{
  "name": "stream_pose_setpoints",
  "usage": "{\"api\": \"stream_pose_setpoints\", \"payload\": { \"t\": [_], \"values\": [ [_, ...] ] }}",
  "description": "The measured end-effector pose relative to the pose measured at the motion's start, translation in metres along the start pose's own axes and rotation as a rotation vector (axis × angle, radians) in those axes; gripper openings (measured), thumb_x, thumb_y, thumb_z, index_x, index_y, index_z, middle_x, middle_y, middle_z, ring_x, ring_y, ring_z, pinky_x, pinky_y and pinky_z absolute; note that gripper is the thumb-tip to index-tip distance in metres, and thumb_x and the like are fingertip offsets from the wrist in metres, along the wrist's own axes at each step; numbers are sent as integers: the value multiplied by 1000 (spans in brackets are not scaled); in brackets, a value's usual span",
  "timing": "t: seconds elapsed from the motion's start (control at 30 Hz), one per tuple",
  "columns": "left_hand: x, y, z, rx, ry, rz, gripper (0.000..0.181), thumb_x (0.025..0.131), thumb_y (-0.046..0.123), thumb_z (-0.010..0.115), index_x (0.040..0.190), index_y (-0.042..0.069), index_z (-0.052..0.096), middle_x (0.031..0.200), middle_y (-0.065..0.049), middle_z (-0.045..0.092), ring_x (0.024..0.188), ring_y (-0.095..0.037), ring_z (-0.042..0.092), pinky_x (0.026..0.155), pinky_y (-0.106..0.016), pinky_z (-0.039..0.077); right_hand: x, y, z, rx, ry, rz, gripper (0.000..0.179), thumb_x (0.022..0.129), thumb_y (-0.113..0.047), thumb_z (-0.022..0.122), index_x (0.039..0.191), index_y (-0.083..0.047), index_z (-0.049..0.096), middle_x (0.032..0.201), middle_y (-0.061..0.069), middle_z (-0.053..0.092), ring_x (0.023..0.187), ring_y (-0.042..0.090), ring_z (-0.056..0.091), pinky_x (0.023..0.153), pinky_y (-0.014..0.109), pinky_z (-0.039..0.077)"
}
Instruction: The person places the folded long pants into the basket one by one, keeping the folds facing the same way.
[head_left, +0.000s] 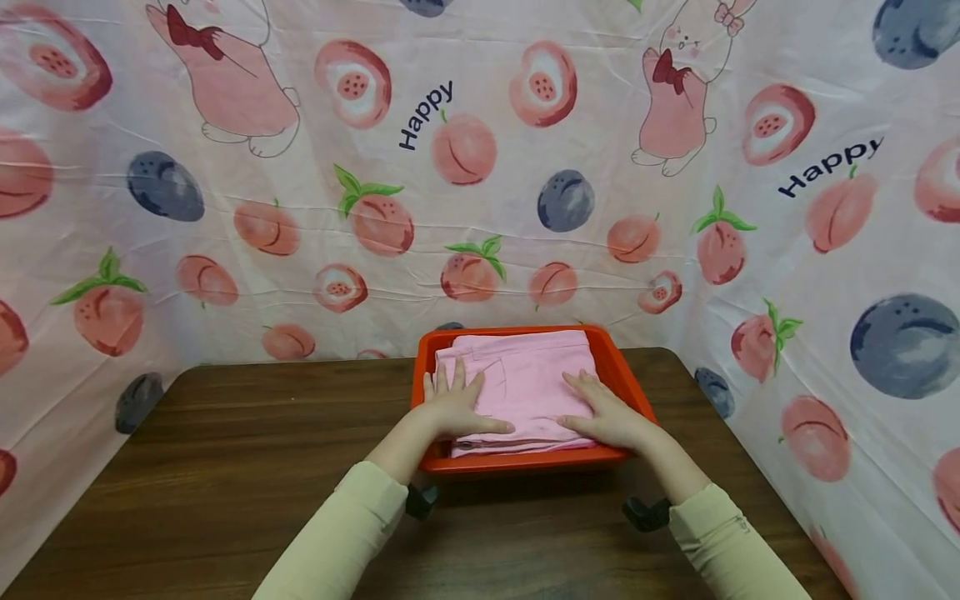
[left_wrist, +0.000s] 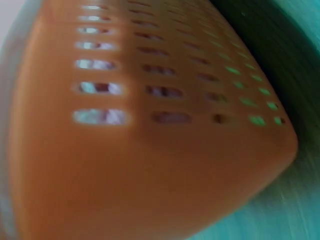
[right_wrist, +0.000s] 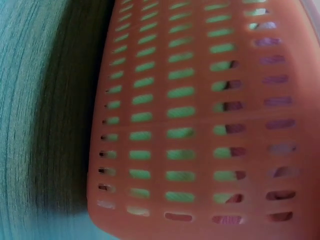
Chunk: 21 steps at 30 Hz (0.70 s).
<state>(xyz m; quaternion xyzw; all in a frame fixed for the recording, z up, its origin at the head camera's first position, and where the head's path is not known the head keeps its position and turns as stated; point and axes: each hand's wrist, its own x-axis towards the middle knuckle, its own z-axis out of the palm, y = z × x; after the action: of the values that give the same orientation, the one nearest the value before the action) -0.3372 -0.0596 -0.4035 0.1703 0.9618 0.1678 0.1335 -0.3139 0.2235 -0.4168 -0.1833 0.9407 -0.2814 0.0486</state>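
A folded pair of pink pants (head_left: 525,387) with a curved pocket seam lies on top in an orange-red plastic basket (head_left: 630,379). My left hand (head_left: 453,408) rests on the left side of the pants, fingers spread and thumb pointing inward. On the right side, my right hand (head_left: 607,412) presses down the same way with spread fingers. The basket's slotted wall (left_wrist: 165,165) fills the left wrist view, with pinkish cloth behind some slots. Through the slots of the basket (right_wrist: 200,120) in the right wrist view, green cloth shows below the pink. Neither hand appears in the wrist views.
The basket stands on a dark wooden table (head_left: 262,450), near its back edge and right of the middle. A fruit-and-rabbit patterned curtain (head_left: 480,208) hangs close behind and along both sides. Black wrist-worn devices (head_left: 647,514) sit under the forearms near the basket's front.
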Motion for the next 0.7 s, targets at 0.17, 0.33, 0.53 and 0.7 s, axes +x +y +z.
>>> {"api": "stream_pose_setpoints", "payload": {
  "t": [0.17, 0.33, 0.53, 0.7],
  "values": [
    [-1, -2, -8, -32, -10, 12, 102, 78, 74, 53, 154, 14, 21, 158, -18, -4, 139, -44, -14, 106, -60, -11, 0, -2, -5, -22, 5, 12, 71, 91, -52, 56, 146, -9, 42, 150, 21, 32, 139, 38, 23, 109, 57, 17],
    [-2, -9, -16, -62, 9, 91, 87, 85, 63, 55, 152, 12, 30, 156, -22, 9, 140, -45, -1, 109, -60, -2, -2, -3, -16, -32, 35, 16, 64, 90, -47, 60, 141, -10, 49, 141, 17, 47, 131, 36, 38, 105, 57, 27],
    [-11, -24, -32, -178, 39, 204, 72, 88, 44, 65, 146, 7, 41, 149, -21, 32, 138, -35, 26, 110, -53, 19, -5, -3, -35, -68, 125, -16, 49, 90, -31, 65, 132, -6, 58, 127, 21, 57, 116, 37, 52, 97, 58, 37],
    [-20, -38, -42, -188, 75, 251, 64, 89, 38, 66, 141, 6, 48, 139, -13, 49, 127, -29, 44, 105, -49, 32, -9, -3, -45, -111, 202, -20, 41, 89, -22, 67, 127, -5, 62, 122, 19, 61, 111, 37, 55, 94, 58, 40]
  ]
}}
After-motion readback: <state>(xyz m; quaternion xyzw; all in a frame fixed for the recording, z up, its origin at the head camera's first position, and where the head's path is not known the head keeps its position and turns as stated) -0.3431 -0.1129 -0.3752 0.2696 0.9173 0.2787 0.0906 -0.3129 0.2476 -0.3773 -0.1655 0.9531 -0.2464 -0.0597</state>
